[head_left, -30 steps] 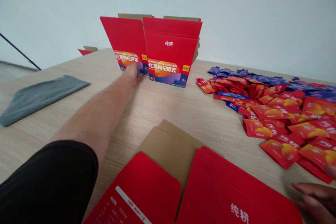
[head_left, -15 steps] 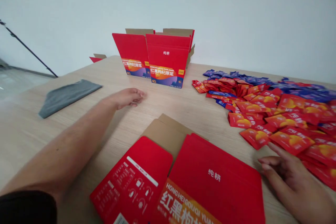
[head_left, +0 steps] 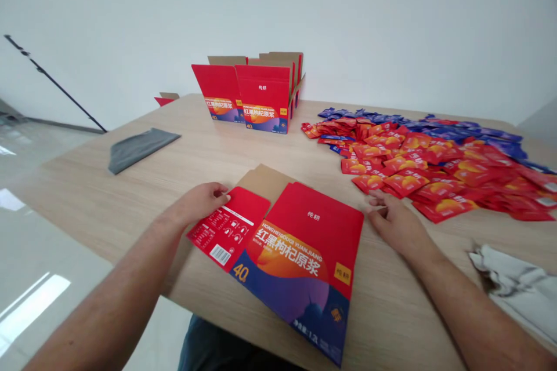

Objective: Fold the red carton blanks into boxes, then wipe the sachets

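A partly flattened red and purple cardboard box [head_left: 300,243] lies slantwise on the table in front of me, its printed front and side panel facing up. Plain brown flaps show at its far end. At the upper left corner of the side panel, my left hand [head_left: 204,203] has its thumb on the red card and its fingers curled at the edge. Just beside the right edge of the box is my right hand [head_left: 389,217], fingers bent and slightly apart with nothing seen in them. Whether its fingertips touch the card is hard to tell.
Matching open boxes [head_left: 263,98] stand at the back. A large heap of red pouches [head_left: 404,162] and blue pouches [head_left: 470,130] spreads over the right side. A grey cloth [head_left: 143,148] lies left; crumpled whitish material [head_left: 517,284] lies at right. The table's front edge [head_left: 209,316] is near me.
My left hand has come back from the middle of the table to the box's left corner. My right hand has moved to the box's right edge. The view has shifted, showing more of the box.
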Motion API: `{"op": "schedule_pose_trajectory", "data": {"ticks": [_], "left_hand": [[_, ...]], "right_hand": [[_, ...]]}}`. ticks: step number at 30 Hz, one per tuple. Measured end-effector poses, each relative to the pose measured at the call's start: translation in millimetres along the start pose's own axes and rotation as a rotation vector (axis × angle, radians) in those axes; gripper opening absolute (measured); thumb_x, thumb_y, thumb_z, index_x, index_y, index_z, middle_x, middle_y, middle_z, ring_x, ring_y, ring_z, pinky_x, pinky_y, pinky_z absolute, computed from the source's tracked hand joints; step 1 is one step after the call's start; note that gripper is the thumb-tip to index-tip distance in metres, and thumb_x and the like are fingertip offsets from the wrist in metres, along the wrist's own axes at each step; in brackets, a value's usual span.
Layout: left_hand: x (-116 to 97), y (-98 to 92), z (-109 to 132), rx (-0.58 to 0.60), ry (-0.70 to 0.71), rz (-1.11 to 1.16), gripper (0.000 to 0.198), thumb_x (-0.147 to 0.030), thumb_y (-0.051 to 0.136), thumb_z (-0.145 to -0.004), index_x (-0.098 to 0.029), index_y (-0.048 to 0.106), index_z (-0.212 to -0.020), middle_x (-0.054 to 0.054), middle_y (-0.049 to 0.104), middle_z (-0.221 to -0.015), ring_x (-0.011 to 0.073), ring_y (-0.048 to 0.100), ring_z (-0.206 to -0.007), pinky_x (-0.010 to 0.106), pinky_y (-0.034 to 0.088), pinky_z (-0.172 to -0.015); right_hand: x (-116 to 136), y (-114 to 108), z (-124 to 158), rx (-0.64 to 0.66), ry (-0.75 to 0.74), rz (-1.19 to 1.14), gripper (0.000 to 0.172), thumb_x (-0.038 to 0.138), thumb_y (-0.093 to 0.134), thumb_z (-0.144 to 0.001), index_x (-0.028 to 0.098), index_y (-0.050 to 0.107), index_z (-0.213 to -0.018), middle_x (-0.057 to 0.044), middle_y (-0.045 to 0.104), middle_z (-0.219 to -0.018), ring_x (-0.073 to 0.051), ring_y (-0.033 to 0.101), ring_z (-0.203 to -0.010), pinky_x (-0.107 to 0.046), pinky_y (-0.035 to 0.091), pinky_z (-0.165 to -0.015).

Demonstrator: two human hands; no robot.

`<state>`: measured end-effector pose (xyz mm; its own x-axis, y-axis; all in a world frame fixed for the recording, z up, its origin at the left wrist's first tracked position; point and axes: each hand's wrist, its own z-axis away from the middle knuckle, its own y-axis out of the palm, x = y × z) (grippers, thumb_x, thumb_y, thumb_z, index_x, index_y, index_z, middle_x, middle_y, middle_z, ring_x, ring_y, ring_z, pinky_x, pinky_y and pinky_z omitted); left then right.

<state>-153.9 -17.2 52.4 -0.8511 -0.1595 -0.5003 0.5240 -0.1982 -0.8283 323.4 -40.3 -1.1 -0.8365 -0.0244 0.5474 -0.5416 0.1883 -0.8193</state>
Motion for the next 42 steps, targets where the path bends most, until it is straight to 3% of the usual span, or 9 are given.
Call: {"op": "schedule_pose_trajectory", "data": {"ticks": [5,9,13,17,20,23,31,38,42], "left_hand": [[-1,11.2,22,-0.049,-0.031,-0.390,0.047,-0.043,0.053,-0.087,-0.015,0.074,-0.119,0.017,0.078,-0.112,0.0319,0.073,-0.102,0.038,0.053,-0.084],[-3,19.3,36,-0.118,-0.038,-0.377,0.048,-0.042,0.050,-0.089,-0.013,0.074,-0.120,0.019,0.078,-0.113,0.0335,0.074,-0.101,0.040,0.054,-0.084],[-14,23.1,48,-0.240,-0.025,-0.234,0.051,-0.048,0.052,-0.089,-0.014,0.073,-0.121,0.019,0.078,-0.114,0.0354,0.073,-0.104,0.041,0.054,-0.084],[-23,32.2,60,-0.214,-0.115,0.187,0.045,-0.055,0.062,-0.084,-0.017,0.066,-0.108,0.011,0.077,-0.088,0.0286,0.074,-0.077,0.035,0.054,-0.066],[-28,46.8,70,-0.178,-0.012,0.652,0.044,-0.060,0.067,-0.083,-0.022,0.055,-0.101,0.001,0.072,-0.076,0.0217,0.068,-0.062,0.031,0.053,-0.057],[-36,59.9,81,-0.230,0.158,0.870,0.044,-0.060,0.070,-0.085,-0.023,0.052,-0.100,-0.002,0.068,-0.076,0.0174,0.064,-0.059,0.029,0.053,-0.056],[-67,67.2,104,-0.208,0.545,0.939,0.037,-0.049,0.074,-0.089,-0.022,0.055,-0.106,0.003,0.070,-0.090,0.0177,0.067,-0.071,0.032,0.058,-0.062],[-75,71.0,112,-0.725,0.749,0.713,0.072,-0.040,0.079,-0.084,-0.037,0.042,-0.145,0.007,0.058,-0.134,0.0227,0.065,-0.111,0.042,0.061,-0.089],[-78,62.9,115,-0.967,0.853,0.558,0.075,-0.040,0.082,-0.077,-0.037,0.045,-0.142,0.007,0.050,-0.142,0.0290,0.059,-0.124,0.053,0.055,-0.101]], "right_hand": [[24,-28,50,0.430,0.015,-0.007,0.054,0.040,0.058,-0.088,0.016,0.065,-0.136,-0.009,0.078,-0.097,-0.023,0.072,-0.078,-0.035,0.054,-0.073],[42,-27,103,0.514,0.029,-0.251,0.054,0.040,0.058,-0.089,0.026,0.062,-0.142,-0.006,0.078,-0.109,-0.020,0.072,-0.077,-0.033,0.055,-0.069],[39,-10,131,0.375,0.151,-0.492,0.062,0.043,0.065,-0.087,0.029,0.057,-0.147,-0.006,0.076,-0.121,-0.020,0.073,-0.076,-0.033,0.057,-0.067],[34,-1,138,0.181,0.282,-0.743,0.067,0.048,0.074,-0.083,0.025,0.058,-0.144,-0.005,0.079,-0.105,-0.022,0.074,-0.077,-0.035,0.060,-0.066],[40,-9,141,0.090,0.298,-1.025,0.058,0.048,0.080,-0.081,0.025,0.064,-0.131,-0.006,0.080,-0.108,-0.025,0.076,-0.088,-0.042,0.063,-0.080],[48,-29,140,-0.057,0.315,-1.244,0.050,0.042,0.085,-0.078,0.028,0.067,-0.122,-0.005,0.080,-0.113,-0.026,0.078,-0.093,-0.045,0.064,-0.087],[32,-77,134,-0.331,-0.042,-1.164,0.043,0.032,0.087,-0.075,0.030,0.074,-0.116,-0.002,0.079,-0.119,-0.023,0.075,-0.105,-0.038,0.064,-0.093],[18,-74,140,-0.380,-0.049,-1.128,0.041,0.032,0.089,-0.074,0.027,0.075,-0.112,-0.002,0.080,-0.114,-0.020,0.076,-0.100,-0.034,0.065,-0.092],[28,-73,139,-0.416,-0.049,-1.180,0.038,0.030,0.088,-0.074,0.025,0.074,-0.109,-0.003,0.080,-0.109,-0.022,0.076,-0.104,-0.039,0.065,-0.091]]}}
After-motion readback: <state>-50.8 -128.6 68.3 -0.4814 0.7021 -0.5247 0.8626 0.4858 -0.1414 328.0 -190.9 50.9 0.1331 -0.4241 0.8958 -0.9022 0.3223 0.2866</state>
